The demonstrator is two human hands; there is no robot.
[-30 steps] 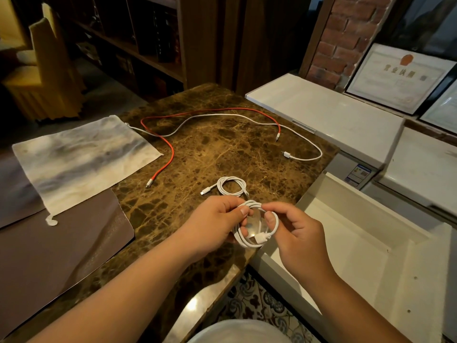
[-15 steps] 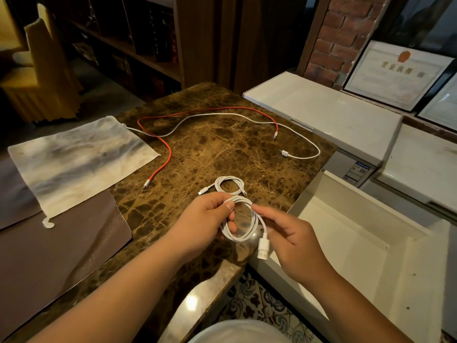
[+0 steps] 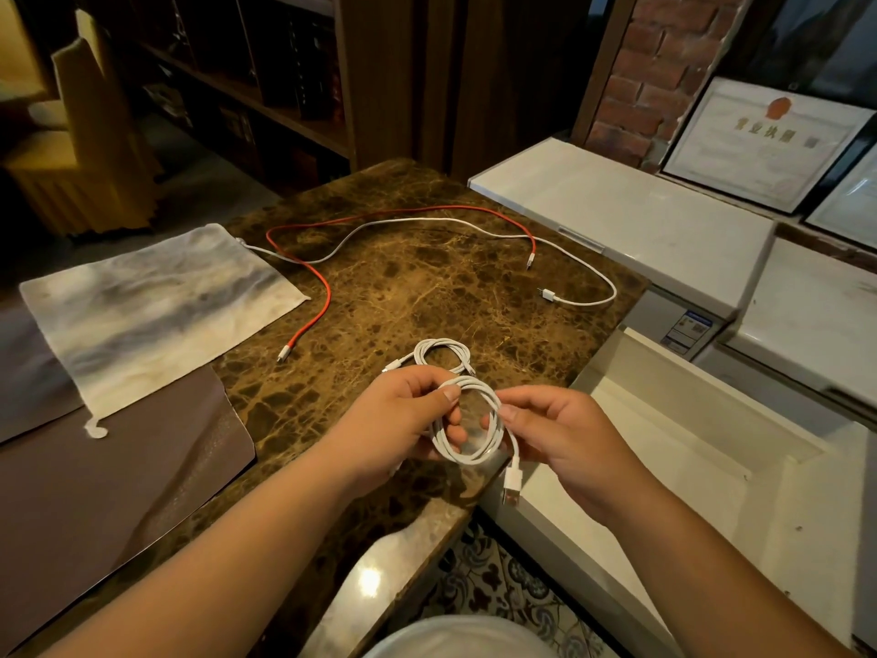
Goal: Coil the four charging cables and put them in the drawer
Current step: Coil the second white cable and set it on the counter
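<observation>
Over the marble table's [image 3: 427, 287] near edge the left hand [image 3: 398, 420] and right hand [image 3: 564, 444] both pinch a white coiled cable [image 3: 493, 444], plug [image 3: 512, 484] dangling, beside the open drawer [image 3: 664, 448]; behind lies what looks like a second coil [image 3: 441, 350], then a red cable [image 3: 313, 273] and white cable [image 3: 593, 277] uncoiled.

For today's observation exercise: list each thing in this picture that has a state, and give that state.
Held white cable: coiled, plug dangling, gripped by both hands.
Second white coil: coiled, on table.
Red cable: uncoiled.
Long white cable: uncoiled.
Drawer: open.
Left hand: gripping.
Right hand: gripping.
</observation>
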